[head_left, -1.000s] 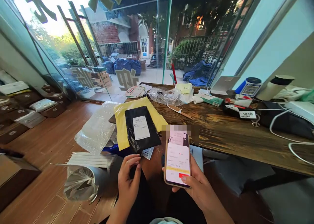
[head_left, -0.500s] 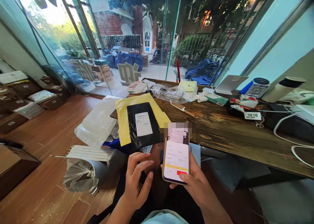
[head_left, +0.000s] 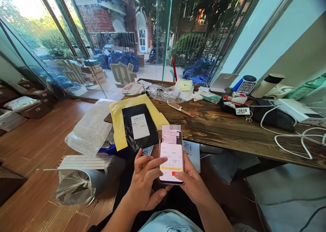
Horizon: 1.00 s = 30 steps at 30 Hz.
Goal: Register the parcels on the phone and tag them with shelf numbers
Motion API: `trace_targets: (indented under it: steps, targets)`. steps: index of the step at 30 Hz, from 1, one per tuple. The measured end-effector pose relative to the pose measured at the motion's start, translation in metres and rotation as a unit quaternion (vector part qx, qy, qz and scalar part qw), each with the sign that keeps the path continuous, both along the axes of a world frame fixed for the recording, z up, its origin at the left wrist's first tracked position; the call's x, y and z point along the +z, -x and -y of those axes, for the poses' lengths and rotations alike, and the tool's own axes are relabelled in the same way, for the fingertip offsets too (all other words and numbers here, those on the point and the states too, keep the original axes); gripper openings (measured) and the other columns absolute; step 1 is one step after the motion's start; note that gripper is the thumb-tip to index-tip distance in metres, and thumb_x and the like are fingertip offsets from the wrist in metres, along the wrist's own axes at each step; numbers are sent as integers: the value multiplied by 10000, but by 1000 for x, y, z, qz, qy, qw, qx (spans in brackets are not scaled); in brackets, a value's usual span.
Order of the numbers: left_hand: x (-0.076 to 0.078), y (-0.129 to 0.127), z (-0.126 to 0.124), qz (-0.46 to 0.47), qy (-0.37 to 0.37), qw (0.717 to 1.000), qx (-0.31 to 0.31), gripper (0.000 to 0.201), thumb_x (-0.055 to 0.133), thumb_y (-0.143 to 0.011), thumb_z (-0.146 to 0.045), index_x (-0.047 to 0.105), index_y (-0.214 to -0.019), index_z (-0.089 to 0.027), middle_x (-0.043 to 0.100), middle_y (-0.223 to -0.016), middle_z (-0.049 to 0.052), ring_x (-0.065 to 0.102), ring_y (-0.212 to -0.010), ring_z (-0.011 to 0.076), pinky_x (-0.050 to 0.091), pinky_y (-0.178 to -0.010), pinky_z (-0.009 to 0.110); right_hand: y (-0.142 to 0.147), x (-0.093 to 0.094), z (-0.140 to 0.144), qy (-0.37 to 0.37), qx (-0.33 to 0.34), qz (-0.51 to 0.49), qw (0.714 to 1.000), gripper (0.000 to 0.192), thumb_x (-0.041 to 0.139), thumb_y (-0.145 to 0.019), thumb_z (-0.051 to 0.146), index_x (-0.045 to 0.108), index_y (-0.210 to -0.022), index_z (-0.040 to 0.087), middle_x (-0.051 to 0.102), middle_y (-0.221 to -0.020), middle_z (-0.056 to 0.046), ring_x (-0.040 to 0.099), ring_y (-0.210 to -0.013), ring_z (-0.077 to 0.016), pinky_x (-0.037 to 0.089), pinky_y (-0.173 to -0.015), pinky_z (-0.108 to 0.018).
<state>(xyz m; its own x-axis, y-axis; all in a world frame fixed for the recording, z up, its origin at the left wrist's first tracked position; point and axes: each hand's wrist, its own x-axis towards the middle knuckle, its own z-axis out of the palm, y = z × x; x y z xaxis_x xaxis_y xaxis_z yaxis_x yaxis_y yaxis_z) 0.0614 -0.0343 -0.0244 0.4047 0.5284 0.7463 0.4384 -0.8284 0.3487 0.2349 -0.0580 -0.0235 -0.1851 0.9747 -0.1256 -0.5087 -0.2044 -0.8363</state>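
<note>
Phone [head_left: 172, 153] is clasped in the right hand [head_left: 195, 184], before the table [head_left: 219, 128]; the left hand [head_left: 144, 181], earlier apart from it, now reaches over the screen [head_left: 175, 161], fingers loosely spread. The phone's long axis runs forward, top end toward the table.

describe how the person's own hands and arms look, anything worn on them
The left hand and right hand are bare: no gloves, rings or watch show. The forearms show no sleeves. Between them, a light blue top carries a dark print.
</note>
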Motion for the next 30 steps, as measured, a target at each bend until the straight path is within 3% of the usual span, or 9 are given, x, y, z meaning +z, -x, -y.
trace_targets:
  steps: [5,10,19,23,27,30]
  targets:
    - [-2,2,1,5,1,1000,5,220,332,-899,-439,429,-954,-250,651,-1118,58,425,-1012,244,214,-1033,529,1,-1,-1,20,-15,1,1000,832,632,-747,255,158,-1419,381,690,-989,-31,642,-677,-177,556,-469,-281]
    - [-5,5,2,28,3,999,19,198,338,-893,-420,449,-942,-263,666,-1084,55,456,-975,244,245,-1014,517,2,-1,-1,38,-31,3,999,830,622,-764,318,130,-1429,381,689,-1018,-50,642,-641,-184,548,-434,-287]
    - [-7,7,3,69,2,997,23,164,348,-895,-364,467,-884,-252,671,-1060,50,473,-951,236,265,-1005,526,-1,-3,-2,3,5,-1,1000,955,646,-680,230,78,-1434,377,682,-1063,-59,660,-765,-216,544,-470,-277]
    - [-9,5,2,80,11,997,13,157,342,-895,-343,469,-891,-251,664,-1061,51,474,-956,238,268,-1000,527,-3,2,0,-2,14,-15,1000,919,656,-654,229,164,-1422,339,656,-1130,-79,646,-929,-257,561,-537,-298]
    - [-10,1,-1,69,21,997,16,83,405,-870,-282,473,-894,-242,655,-1067,57,474,-978,239,291,-998,519,-19,8,-6,1,-21,-8,1000,794,650,-705,387,245,-1379,279,665,-1100,-111,669,-890,-291,544,-450,-286]
    - [-13,-3,-10,36,8,998,48,109,526,-806,-171,495,-894,-227,645,-1066,58,482,-1011,229,337,-987,472,-51,13,-25,29,-87,48,995,736,554,-755,585,270,-1340,241,702,-955,-112,693,-744,-276,486,-357,-252]
